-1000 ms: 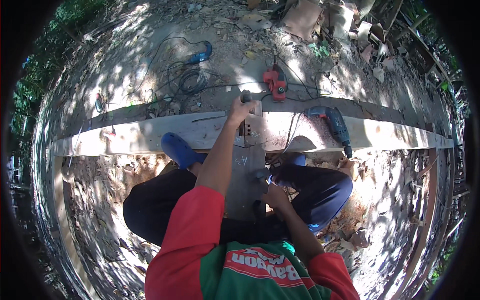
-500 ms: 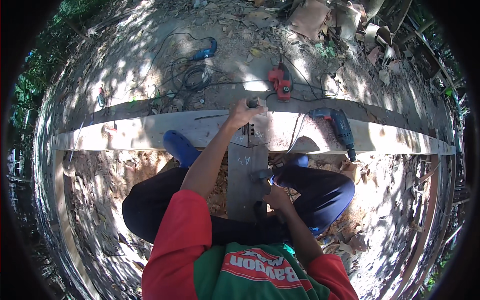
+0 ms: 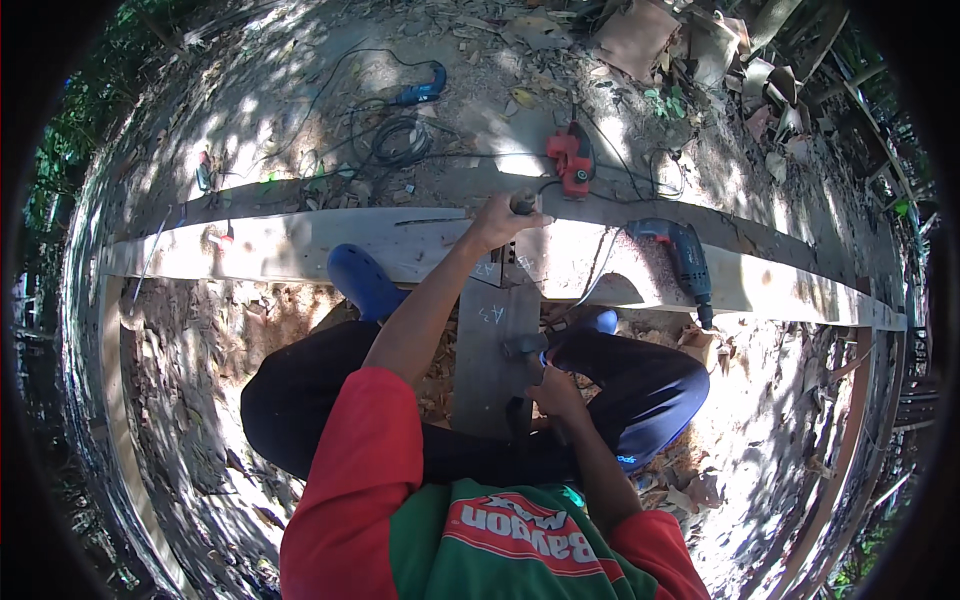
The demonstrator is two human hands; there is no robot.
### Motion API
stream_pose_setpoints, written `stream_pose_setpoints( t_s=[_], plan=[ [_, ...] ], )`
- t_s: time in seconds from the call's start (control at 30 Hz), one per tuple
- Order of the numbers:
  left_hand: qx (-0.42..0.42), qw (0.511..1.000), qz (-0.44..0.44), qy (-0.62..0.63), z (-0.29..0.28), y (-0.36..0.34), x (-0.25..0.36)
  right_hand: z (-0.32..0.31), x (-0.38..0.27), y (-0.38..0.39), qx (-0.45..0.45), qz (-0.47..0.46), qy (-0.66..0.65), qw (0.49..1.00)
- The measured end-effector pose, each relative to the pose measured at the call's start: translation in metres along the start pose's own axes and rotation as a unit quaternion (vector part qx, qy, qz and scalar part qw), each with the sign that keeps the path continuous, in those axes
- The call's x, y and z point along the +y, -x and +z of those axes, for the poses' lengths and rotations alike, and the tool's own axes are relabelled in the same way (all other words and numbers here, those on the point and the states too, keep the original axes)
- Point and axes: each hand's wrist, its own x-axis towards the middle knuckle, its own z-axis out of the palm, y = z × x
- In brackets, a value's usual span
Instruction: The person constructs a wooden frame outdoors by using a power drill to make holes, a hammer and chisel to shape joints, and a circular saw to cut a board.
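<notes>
My left hand (image 3: pixel 503 222) is closed around the dark handle of a chisel (image 3: pixel 522 203), seen nearly end-on; its blade is hidden. That hand is over the long pale wooden beam (image 3: pixel 360 240), beside dark cut holes (image 3: pixel 510 251) at a joint. A grey board (image 3: pixel 485 350) with chalk-like marks meets the beam there and runs back between my legs. Lower down, my right hand (image 3: pixel 556 392) grips a hammer (image 3: pixel 525 345), its dark head above the grey board and apart from the chisel.
A blue-grey power drill (image 3: pixel 685 260) lies on the beam at right. Beyond the beam are a red power tool (image 3: pixel 572 160), a blue power tool (image 3: pixel 420 92) and a coiled black cable (image 3: pixel 398 140) on leaf-strewn dirt. Side timbers (image 3: pixel 115 380) flank me.
The view has shifted slightly. My left hand and the chisel sit a little farther right along the beam. The hammer stays in my right hand, almost unmoved.
</notes>
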Motion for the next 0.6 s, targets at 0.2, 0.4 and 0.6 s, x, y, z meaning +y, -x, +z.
stream_pose_setpoints(
  t_s=[0.2,0.4,0.6],
  plan=[
    [0.005,1.0,0.006,0.004,-0.001,0.001,0.002,-0.011,-0.017,0.006,-0.035,0.026,0.024,0.999],
    [-0.008,0.998,0.003,-0.061,-0.002,0.002,0.014,-0.012,-0.018,0.005,-0.042,0.024,0.034,0.998],
    [-0.016,0.985,-0.025,-0.172,0.015,-0.005,0.03,-0.021,0.002,0.001,-0.045,0.035,-0.193,0.98]
  ],
)
